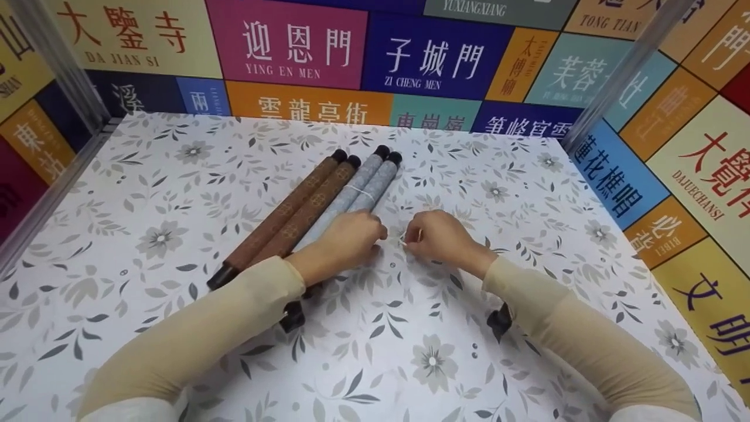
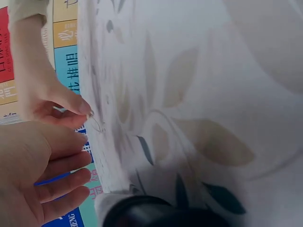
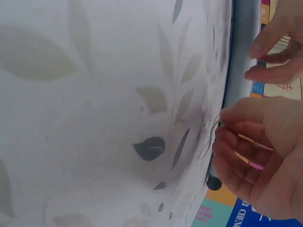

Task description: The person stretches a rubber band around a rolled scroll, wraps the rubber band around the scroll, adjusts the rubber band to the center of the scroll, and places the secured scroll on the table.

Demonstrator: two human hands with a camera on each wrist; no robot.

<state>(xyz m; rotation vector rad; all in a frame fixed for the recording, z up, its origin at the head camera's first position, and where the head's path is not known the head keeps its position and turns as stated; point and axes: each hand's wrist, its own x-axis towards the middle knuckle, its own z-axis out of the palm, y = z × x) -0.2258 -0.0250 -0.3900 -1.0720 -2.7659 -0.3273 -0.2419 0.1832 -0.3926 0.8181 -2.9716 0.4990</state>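
Observation:
Between thumb and forefinger my right hand [image 1: 439, 239] pinches a thin pale elastic band [image 3: 211, 135], which dangles in a small loop [image 2: 96, 124] close over the tablecloth. My left hand [image 1: 347, 237] holds nothing; its fingers are loosely extended and its thumb stands apart from them in the right wrist view. It overlaps two grey-blue patterned scrolls [image 1: 335, 214] in the head view and hides part of them. A white band [image 1: 361, 191] circles this grey pair near its far end. Alongside on the left lie two brown patterned scrolls [image 1: 281, 217]. All have black end knobs [image 1: 382, 151].
A white tablecloth [image 1: 193, 328] with grey flowers and leaves covers the table. Colourful panels [image 1: 287, 47] with large characters stand behind and at both sides, with clear upright posts [image 1: 630, 64] at the corners.

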